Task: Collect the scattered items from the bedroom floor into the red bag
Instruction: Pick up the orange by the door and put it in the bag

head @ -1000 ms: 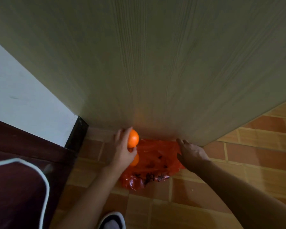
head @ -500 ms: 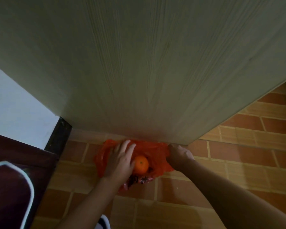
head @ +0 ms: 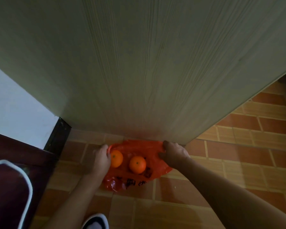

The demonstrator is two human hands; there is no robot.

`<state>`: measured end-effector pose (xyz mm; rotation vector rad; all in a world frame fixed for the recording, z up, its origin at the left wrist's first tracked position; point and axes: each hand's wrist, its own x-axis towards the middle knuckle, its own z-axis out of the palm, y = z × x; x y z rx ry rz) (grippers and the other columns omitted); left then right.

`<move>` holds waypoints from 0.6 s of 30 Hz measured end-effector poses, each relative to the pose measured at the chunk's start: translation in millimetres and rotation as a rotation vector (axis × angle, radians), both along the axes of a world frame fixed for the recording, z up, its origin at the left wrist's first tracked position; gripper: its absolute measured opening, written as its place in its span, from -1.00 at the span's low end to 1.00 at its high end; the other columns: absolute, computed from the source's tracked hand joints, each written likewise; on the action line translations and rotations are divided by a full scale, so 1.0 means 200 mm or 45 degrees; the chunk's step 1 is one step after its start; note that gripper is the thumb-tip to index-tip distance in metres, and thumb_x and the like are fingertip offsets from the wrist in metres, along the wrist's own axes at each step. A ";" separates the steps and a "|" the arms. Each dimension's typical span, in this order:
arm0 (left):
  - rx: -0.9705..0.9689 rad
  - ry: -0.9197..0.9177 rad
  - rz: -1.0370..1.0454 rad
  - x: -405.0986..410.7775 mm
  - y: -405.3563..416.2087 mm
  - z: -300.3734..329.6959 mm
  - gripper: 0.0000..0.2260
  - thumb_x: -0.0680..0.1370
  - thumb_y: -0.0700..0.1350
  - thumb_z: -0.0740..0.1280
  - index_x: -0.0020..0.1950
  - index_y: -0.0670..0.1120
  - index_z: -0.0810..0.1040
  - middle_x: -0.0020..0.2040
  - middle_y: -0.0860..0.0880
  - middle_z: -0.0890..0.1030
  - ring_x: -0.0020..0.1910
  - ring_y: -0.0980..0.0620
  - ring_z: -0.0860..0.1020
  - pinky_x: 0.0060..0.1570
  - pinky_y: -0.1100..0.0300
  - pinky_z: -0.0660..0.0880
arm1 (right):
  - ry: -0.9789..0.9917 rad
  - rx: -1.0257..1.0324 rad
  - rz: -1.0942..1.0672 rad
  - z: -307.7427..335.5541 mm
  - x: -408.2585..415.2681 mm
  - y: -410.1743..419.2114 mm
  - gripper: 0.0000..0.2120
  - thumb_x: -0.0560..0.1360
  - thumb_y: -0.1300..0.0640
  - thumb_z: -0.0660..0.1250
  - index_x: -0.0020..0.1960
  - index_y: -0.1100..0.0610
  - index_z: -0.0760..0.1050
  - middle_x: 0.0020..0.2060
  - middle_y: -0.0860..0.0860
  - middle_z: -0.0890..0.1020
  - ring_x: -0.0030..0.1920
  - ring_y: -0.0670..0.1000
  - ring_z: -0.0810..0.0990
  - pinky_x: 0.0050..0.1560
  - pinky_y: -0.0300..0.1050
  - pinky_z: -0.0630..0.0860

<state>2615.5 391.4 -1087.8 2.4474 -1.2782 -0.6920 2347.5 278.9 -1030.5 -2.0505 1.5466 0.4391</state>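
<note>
lying on the tiled floor at the foot of a pale wooden panel, the red bag holds two oranges, one touching the left hand and one in the middle. both hands pinch the bag's rim with curled fingers, the right hand at the far right edge. a shoe toe shows below.

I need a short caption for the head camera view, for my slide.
Both hands, left hand and right hand, grip the red bag holding two oranges on the tiled floor.
</note>
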 end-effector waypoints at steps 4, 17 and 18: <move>-0.161 -0.005 -0.035 -0.04 0.00 0.11 -0.89 0.62 -0.12 0.36 -0.10 -0.05 0.54 -0.26 -0.04 0.58 -0.26 -0.10 0.61 -0.28 0.02 0.56 | 0.002 0.078 -0.057 0.00 0.01 0.01 -0.92 0.50 0.11 0.35 -0.01 0.06 0.53 -0.09 0.03 0.63 -0.12 0.06 0.62 -0.14 -0.03 0.63; -0.776 0.149 -0.200 -0.27 -0.11 0.50 -0.92 0.59 -0.07 0.39 -0.07 -0.04 0.57 -0.28 0.06 0.56 -0.32 0.09 0.53 -0.31 0.27 0.43 | -0.487 -0.108 -0.488 0.21 0.02 0.08 -0.65 0.52 -0.30 0.21 0.09 -0.06 0.49 -0.16 -0.02 0.71 -0.19 0.10 0.69 -0.13 0.04 0.65; -0.777 0.155 -0.223 -0.30 -0.12 0.53 -0.92 0.60 -0.09 0.40 -0.08 -0.05 0.57 -0.28 0.06 0.55 -0.33 0.10 0.52 -0.31 0.29 0.41 | -0.412 -0.103 -0.473 0.23 0.00 0.11 -0.53 0.48 -0.39 0.20 0.17 -0.06 0.47 -0.09 -0.02 0.71 -0.11 0.09 0.68 -0.08 0.02 0.63</move>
